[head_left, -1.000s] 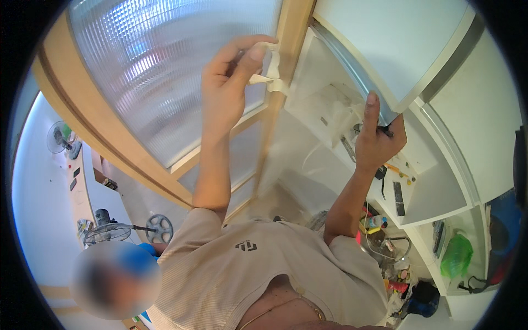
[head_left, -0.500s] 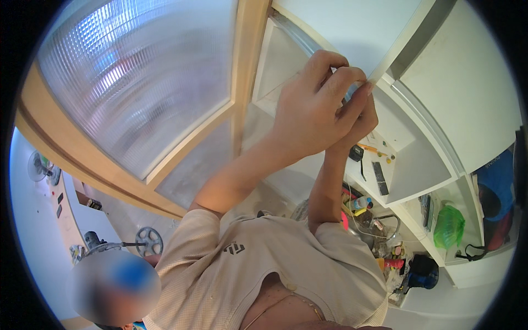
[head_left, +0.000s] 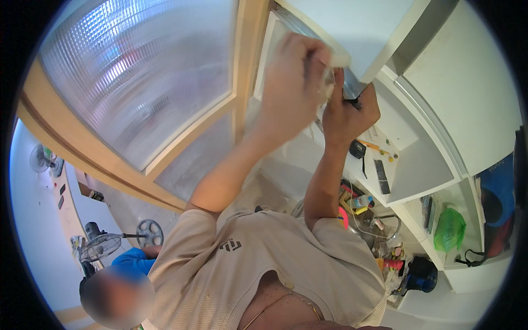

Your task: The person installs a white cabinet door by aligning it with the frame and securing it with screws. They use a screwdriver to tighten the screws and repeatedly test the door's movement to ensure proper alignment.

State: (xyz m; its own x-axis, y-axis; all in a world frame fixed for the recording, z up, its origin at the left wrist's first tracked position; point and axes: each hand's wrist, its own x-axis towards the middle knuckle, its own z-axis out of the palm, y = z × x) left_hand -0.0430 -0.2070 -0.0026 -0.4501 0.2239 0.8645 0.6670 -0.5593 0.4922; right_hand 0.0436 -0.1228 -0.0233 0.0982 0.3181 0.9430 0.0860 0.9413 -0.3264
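Note:
My left hand [head_left: 289, 82] is raised beside the wooden-framed ribbed glass panel [head_left: 148, 82], its fingers curled and smeared by motion. Against its fingertips is a pale, thin piece [head_left: 328, 88], too blurred to name. Just to the right, my right hand [head_left: 352, 118] is closed under the lower corner of a white overhead cabinet [head_left: 371, 36]. A small dark thing [head_left: 356, 103] shows between its thumb and fingers; its kind is unclear. The cabinet's silvery lower edge [head_left: 352, 85] runs right by the right hand's fingertips.
Below my right arm, a white shelf holds a black tape measure [head_left: 357, 149] and a dark flat bar [head_left: 381, 177]. Lower down lie a green plastic bag [head_left: 449, 228] and jumbled tools and bottles [head_left: 379, 225]. At the lower left are a person in blue [head_left: 135, 259] and a fan [head_left: 100, 246].
My hands, close together before, have moved apart. The left has shifted left and up, the right slightly down, uncovering the cabinet's corner. The person at lower left has shifted.

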